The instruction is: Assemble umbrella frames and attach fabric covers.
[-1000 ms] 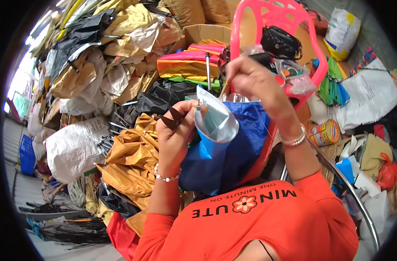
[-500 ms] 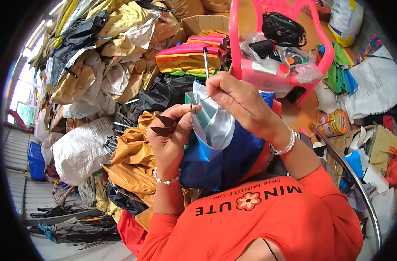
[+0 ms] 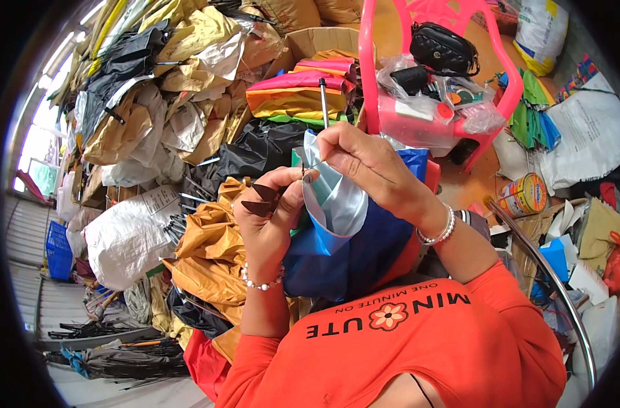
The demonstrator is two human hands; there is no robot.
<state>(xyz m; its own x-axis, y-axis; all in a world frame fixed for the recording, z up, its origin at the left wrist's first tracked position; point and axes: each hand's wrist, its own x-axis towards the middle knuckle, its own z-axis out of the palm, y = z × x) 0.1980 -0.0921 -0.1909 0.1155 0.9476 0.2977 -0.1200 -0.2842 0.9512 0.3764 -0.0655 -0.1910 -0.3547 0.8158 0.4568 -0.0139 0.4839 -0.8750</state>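
A blue umbrella canopy [image 3: 340, 268] with a pale blue inner side [image 3: 344, 211] lies bunched over my lap, with a metal shaft [image 3: 324, 102] standing up behind it. My left hand [image 3: 265, 217] is closed, pinching a thin dark rib end [image 3: 303, 170] at the canopy's edge between thumb and forefinger. A dark brown two-pronged piece [image 3: 259, 204] pokes out between its other fingers; its kind is unclear. My right hand [image 3: 374, 166] pinches a thin needle-like thing [image 3: 314, 164] that reaches toward the left fingertips. Its tip is too small to make out.
A pink plastic chair [image 3: 367, 68] at the far side bears a black handbag [image 3: 442, 47] and plastic bags. Stacked coloured cloth [image 3: 296, 95], brown cloth [image 3: 211, 238] and a white sack [image 3: 133, 234] lie to the left. A curved metal bar [image 3: 555, 272] and a tin [image 3: 521, 195] are at right.
Both hands stay at the canopy's edge in nearly the same pinch. The right fingers have come slightly left and down, closer to the left fingertips; the view has shifted a little.
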